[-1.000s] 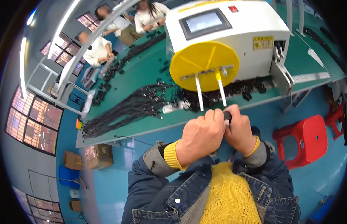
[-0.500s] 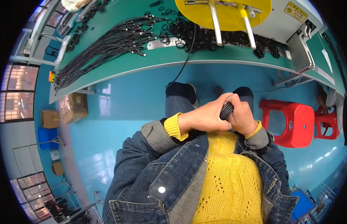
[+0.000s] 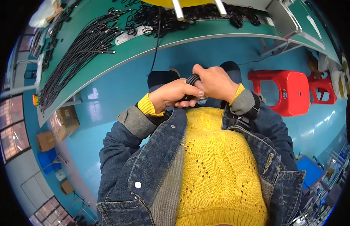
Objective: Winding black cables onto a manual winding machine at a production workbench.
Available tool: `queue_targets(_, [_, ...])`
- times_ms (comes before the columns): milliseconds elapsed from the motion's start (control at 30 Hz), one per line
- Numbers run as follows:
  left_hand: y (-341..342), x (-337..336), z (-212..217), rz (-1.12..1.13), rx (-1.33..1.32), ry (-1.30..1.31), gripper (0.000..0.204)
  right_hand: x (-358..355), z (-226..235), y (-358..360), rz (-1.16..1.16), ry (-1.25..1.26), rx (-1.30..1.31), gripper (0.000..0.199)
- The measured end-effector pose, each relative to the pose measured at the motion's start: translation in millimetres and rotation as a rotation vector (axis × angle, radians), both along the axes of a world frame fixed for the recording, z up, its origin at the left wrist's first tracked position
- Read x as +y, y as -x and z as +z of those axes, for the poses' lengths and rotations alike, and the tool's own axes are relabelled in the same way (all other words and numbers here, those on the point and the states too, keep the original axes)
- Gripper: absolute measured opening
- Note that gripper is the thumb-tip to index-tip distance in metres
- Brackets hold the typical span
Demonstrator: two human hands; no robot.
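Note:
A small coil of black cable is held between my two hands, above my lap and short of the table's near edge. My left hand is closed around its near side, thumb laid toward the right hand. Against the coil's right side, my right hand is closed too, knuckles up. The fingers cover much of the coil, and part of its loop also shows below the left thumb.
On the green table lie a long bundle of straight black cables and a heap of coiled ones. A yellow disc with metal rods overhangs it. Red stools stand right, cartons left.
My view has shifted, so the table sits higher in the picture. My hands have turned about the coil: the right now reaches over it from the right, the left lies lower.

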State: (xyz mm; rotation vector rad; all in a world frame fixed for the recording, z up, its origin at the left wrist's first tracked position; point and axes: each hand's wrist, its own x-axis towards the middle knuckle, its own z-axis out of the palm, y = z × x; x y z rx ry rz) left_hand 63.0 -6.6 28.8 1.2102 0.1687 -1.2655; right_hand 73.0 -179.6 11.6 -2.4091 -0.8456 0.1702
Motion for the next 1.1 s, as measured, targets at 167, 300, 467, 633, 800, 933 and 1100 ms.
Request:
queue_targets(167, [-1.8,-5.1,-10.3,-0.104,-0.032,0.016,0.019,-1.0,-1.5,-9.6,0.154,0.067,-0.004,0.015])
queue_targets(300, [-0.8,-2.0,-18.2,0.033,-0.02,0.193,0.032,1.8,-17.8,-10.4,0.077,-0.299,0.099,0.018])
queue_targets(467, [-8.1,2.2,-22.5,0.062,0.217,0.184,0.032,1.5,-30.2,-8.6,-0.019,-0.322,0.217,0.017])
queue_targets(633, [-12.5,-0.4,-26.3,0.011,0.208,0.154,0.026,-0.3,-25.1,-13.8,0.087,0.038,0.097,0.014])
queue_targets(800, [-9.1,2.1,-32.1,-0.067,-0.126,0.122,0.025,7.2,-30.2,-6.6,-0.069,-0.343,0.161,0.015])
queue_targets(933, [-9.5,3.6,-36.5,-0.008,0.097,0.141,0.026,8.7,-37.5,-3.1,-0.199,-0.398,0.45,0.016])
queue_targets(1100, [-11.7,9.3,-38.7,0.054,0.199,0.194,0.026,-5.1,-25.8,-15.7,-0.033,-0.371,0.475,0.027])
